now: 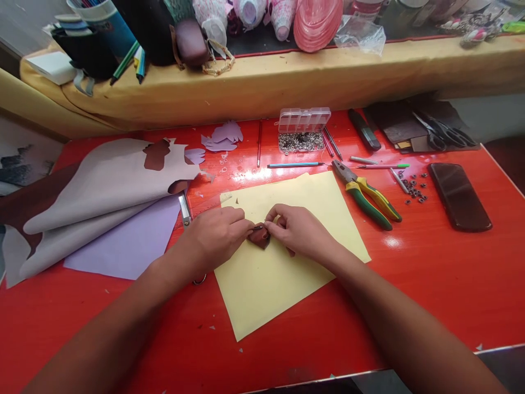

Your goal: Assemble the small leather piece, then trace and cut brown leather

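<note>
Between my two hands is a small folded brown leather piece [259, 237], held just above the yellow paper [283, 290]. My left hand [221, 232] pinches its upper left edge, fingers curled. From the other side, my right hand [297, 230] grips the upper right edge between thumb and forefinger. Something small and dark lies along the top edge between the fingertips; I cannot make out what it is. Under my left wrist, the end of a metal tool [184, 210] and a ring-shaped handle [199, 279] stick out.
Green and yellow pliers [367, 194] lie right of the paper, near loose metal snaps [414, 189] and a phone [459, 197]. Behind stands an open clear box [303, 131] of fasteners. Leather sheeting [110, 175] and purple paper [131, 241] cover the left. Scissors [441, 131] rest far right.
</note>
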